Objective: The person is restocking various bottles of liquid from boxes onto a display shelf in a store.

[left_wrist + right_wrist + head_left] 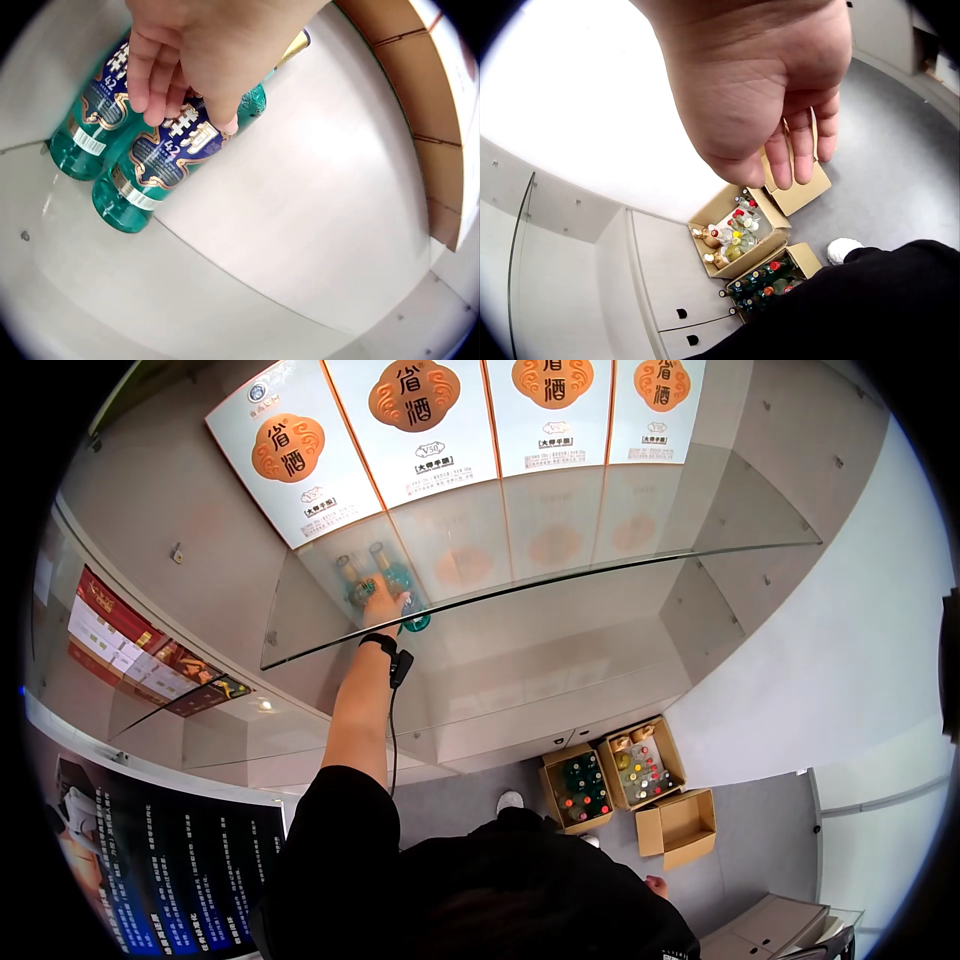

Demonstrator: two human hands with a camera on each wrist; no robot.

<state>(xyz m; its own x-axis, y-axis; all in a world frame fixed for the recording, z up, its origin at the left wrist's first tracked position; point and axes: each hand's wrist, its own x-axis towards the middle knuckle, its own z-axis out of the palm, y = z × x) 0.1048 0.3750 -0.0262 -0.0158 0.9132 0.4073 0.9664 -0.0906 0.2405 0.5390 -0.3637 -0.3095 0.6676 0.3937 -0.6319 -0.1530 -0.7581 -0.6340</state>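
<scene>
My left hand (202, 60) grips the nearer of two teal glass liquor bottles (165, 154), its thumb on one side of the label and its fingers on the other. The second teal bottle (94, 112) stands close beside it, partly covered by the fingers. Both have blue labels marked 42, and a gold cap (297, 46) shows past the hand. From the head view, the left hand (383, 603) and bottles overlap the glass shelf (560, 574). Low beside the body, my right hand (772, 105) hangs with loose fingers and holds nothing.
White liquor boxes (430, 445) with orange emblems stand in a row at the top. On the floor are a carton of dark green bottles (585, 785), a carton of clear bottles (640, 765) and another open carton (677, 828). A dark printed panel (180, 860) stands lower left.
</scene>
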